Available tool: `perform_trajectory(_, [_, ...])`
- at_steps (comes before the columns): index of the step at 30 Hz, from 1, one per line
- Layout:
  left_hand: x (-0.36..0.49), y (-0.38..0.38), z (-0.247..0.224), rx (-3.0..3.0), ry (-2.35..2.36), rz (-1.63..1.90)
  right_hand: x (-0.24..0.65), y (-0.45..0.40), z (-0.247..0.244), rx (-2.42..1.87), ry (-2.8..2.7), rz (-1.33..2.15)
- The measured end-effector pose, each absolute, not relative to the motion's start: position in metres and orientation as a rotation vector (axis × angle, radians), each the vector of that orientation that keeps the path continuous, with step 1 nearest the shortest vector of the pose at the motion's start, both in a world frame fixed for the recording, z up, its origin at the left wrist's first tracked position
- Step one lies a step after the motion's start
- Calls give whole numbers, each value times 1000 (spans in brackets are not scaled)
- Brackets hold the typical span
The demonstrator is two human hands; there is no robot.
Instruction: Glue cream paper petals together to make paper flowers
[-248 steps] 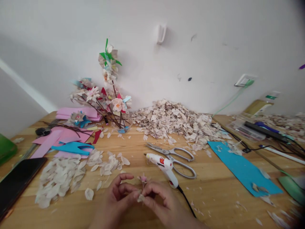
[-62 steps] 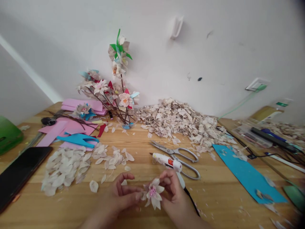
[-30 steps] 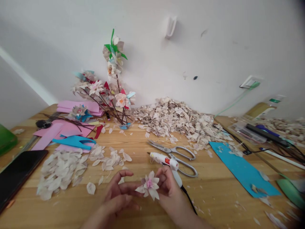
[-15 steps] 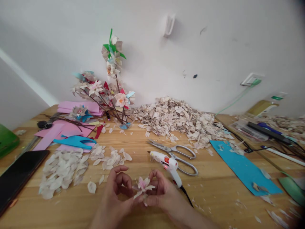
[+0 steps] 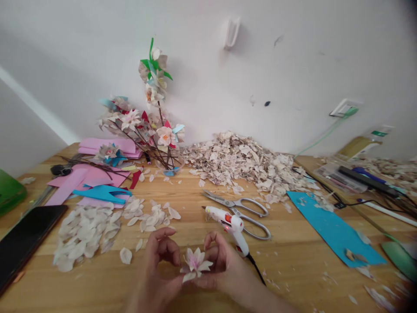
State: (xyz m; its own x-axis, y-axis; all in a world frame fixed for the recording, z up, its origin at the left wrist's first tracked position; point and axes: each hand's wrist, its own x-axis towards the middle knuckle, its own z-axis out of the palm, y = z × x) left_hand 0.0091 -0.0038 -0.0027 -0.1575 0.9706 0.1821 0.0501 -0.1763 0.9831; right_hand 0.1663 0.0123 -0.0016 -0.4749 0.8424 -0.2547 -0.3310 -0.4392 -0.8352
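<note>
A small handmade flower (image 5: 195,263) with pale petals and a pink centre faces up between my two hands, low in the middle of the view. My left hand (image 5: 163,265) has its fingers curled and its thumb at the flower's lower left. From the other side my right hand (image 5: 218,265) grips the flower low down, thumb underneath and fingers bent. The flower's base is hidden by the thumbs. Just beyond my right hand lies a white glue gun (image 5: 230,224) with a red light showing. Grey scissors (image 5: 243,213) rest behind it, partly covered by it.
Loose petals (image 5: 86,232) lie to the left, near a black phone (image 5: 29,243). A big petal heap (image 5: 237,163) is against the wall. Flower stems stand in a clear cup (image 5: 172,167). Blue paper (image 5: 335,230) lies right; pink paper (image 5: 70,184) lies left.
The flower has turned between my fingers, so its open face and pink centre show more fully. Both hands stay in nearly the same place.
</note>
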Motion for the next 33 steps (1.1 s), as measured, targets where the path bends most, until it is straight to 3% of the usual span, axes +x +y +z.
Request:
perform_trajectory(17, [12, -12, 6, 1418, 1262, 1539, 175, 4, 4, -1150, -1435, 1550])
perform_trajectory(33, [8, -12, 3, 1563, 1271, 1516, 179, 3, 7, -1104, -1557, 1556])
